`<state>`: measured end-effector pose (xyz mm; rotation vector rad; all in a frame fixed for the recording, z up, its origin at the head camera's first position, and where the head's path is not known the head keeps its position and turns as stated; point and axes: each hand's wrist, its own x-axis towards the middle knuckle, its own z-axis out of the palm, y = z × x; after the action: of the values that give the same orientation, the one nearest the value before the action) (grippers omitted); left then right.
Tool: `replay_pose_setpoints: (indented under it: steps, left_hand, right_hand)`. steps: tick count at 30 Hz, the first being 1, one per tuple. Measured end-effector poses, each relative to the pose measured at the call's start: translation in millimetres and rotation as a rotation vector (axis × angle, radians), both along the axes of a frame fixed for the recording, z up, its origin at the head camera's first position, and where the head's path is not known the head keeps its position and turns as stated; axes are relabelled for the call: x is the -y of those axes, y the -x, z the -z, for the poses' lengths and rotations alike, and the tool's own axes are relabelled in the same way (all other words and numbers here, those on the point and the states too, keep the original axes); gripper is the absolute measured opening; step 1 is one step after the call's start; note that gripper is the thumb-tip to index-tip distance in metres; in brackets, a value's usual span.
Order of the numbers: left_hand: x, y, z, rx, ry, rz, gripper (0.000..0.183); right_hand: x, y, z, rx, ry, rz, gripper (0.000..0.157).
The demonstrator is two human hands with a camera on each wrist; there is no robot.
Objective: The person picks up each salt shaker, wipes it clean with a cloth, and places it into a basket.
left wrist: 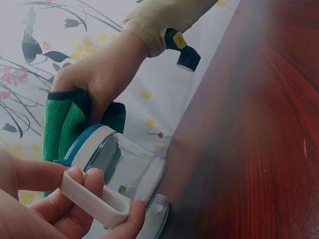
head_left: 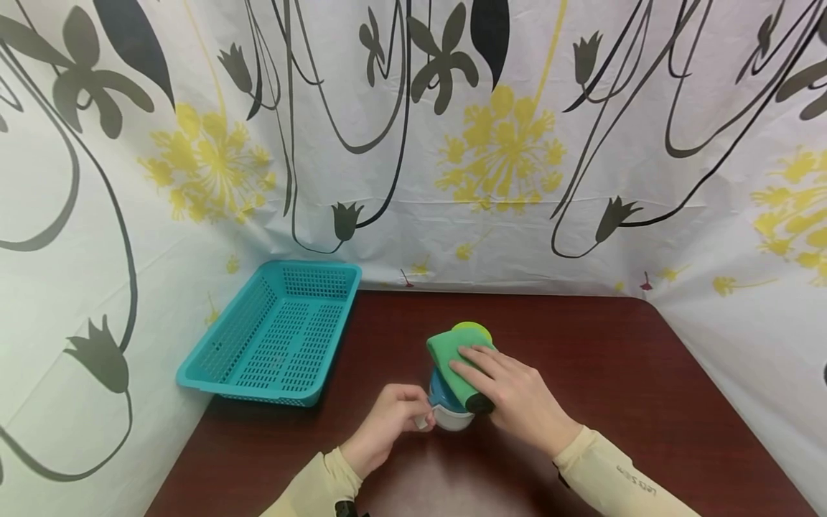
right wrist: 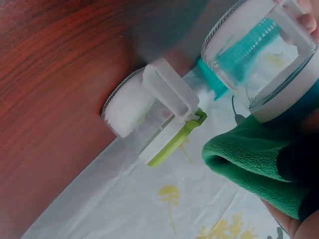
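A clear glass jar [left wrist: 134, 162] with a blue lid [head_left: 441, 391] and white base is on the table in front of me. My left hand [head_left: 390, 420] grips the jar's white handle [left wrist: 92, 201], with fingers through its loop. From the right, my right hand [head_left: 517, 395] holds a folded green cloth [head_left: 449, 350] with dark edging against the blue lid, covering much of it. Just behind stands a second jar [right wrist: 149, 117] with a white handle and a lime-green lid [head_left: 474, 328]. In the head view, the cloth hides most of that second jar.
A turquoise perforated basket [head_left: 268, 388] sits at the left edge of the dark red wooden table [head_left: 568, 330]. A white sheet [head_left: 413, 179] with grey and yellow flower prints hangs behind the table and along its sides.
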<state>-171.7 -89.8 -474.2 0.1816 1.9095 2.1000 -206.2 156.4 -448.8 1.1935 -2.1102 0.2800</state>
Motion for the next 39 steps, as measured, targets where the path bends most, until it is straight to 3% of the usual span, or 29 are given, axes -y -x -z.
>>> replay_pose_setpoints:
  steps: [7,14,20,30,34,39]
  left_hand:
    - [-1,0.1,1.5,0.010,0.003,-0.023,0.013]
    - [-1,3.0,2.6,0.023,0.001,-0.047,0.013]
    - [-3,3.6,2.4,0.018,-0.001,-0.056,0.013]
    - [-6,-1.0,3.7,0.018,0.043,-0.050,0.010]
    - [-5,-0.8,3.5,0.020,0.026,-0.055,0.011]
    - [-4,-1.2,3.4,0.016,0.039,-0.068,0.013]
  right_hand:
    - [2,1.0,1.2,0.004,-0.013,0.011,0.078]
    - [0,-5.3,2.1,0.026,0.007,-0.031,0.067]
    - [1,-6.7,5.6,-0.036,0.030,-0.031,0.063]
    - [13,-16.7,8.7,0.005,-0.038,0.112,0.086]
    - [15,-21.6,6.0,0.034,-0.075,0.152,0.084]
    - [14,-23.8,7.4,0.020,-0.028,0.130,0.076]
